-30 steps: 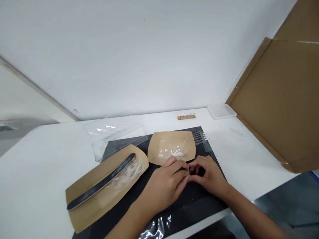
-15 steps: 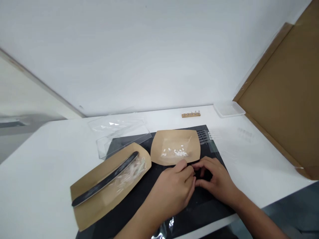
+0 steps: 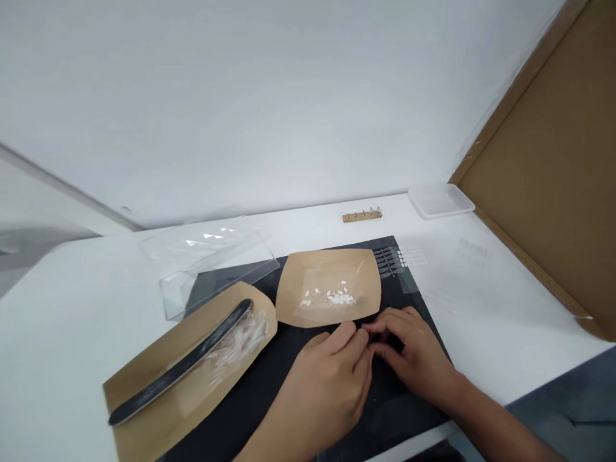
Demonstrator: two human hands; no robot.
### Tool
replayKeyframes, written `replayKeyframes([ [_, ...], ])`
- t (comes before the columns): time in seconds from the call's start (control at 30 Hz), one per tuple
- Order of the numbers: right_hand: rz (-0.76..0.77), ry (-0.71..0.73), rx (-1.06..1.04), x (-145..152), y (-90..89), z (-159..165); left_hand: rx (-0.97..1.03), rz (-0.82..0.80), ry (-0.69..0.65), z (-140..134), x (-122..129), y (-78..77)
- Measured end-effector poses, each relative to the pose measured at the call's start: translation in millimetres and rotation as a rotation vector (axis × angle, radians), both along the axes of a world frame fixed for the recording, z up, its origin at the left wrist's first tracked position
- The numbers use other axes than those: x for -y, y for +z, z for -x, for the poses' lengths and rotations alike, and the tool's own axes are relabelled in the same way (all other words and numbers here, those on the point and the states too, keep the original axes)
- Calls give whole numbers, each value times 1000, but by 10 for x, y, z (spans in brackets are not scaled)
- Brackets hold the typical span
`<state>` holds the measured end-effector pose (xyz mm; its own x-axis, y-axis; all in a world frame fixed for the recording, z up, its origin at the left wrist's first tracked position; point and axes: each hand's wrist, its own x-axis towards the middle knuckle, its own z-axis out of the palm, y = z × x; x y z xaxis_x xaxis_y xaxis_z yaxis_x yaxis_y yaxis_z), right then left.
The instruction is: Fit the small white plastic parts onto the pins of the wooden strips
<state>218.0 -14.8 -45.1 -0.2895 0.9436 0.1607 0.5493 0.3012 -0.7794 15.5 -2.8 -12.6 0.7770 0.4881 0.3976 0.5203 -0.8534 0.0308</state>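
My left hand (image 3: 332,378) is closed, its fingers curled just in front of the small brown paper tray. My right hand (image 3: 416,350) meets it fingertip to fingertip, with thumb and fingers bent into a pinch. Whatever lies between the fingertips is too small and hidden to make out. Small white oval pieces (image 3: 341,298) lie scattered in the small paper tray (image 3: 293,276). To the left, a longer paper tray (image 3: 129,391) holds a black nail file (image 3: 183,362) and a heap of clear, thin plastic pieces (image 3: 235,346).
A black mat (image 3: 250,385) lies beneath the trays and hands. Clear sticks with white dots (image 3: 387,262) rest at its far right corner. Behind stand clear acrylic covers (image 3: 216,269), a wooden strip with small metal pegs (image 3: 362,216) and a white plastic tray (image 3: 440,200). Cardboard (image 3: 543,173) rises on the right.
The view has shifted, so the trays and mat sit farther left. My fingertips have drawn closer together, and the small dark thing glimpsed between them is now hidden.
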Motion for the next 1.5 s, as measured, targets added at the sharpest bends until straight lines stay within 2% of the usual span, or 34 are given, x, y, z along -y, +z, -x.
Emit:
replayKeyframes([
  [0.27, 70, -5, 53, -3, 8, 11, 151, 61, 18, 4, -31, -24],
  [0.47, 68, -9, 46, -8, -9, 12, 304, 152, 12, 80, -84, -94],
  [0.63, 34, -30, 38, -22, -24, 8, 400, 257, 25, 105, -105, -88],
  [0.9, -1, 16, 47, -45, -84, -16, 460, 113, 170, 202, -165, -67],
  [1.07, -95, 35, 65, -16, -54, -55, 514, 125, 270, 262, -210, -58],
  [1.23, -279, -46, 3, 117, -88, -140, 612, 100, 255, 266, -229, -88],
  [1.37, -370, -141, -47, 328, -106, -311, 656, 6, 218, 272, -241, -108],
  [1.5, -394, -372, -66, 663, -158, -690, 629, -46, 122, 279, -253, -138],
])
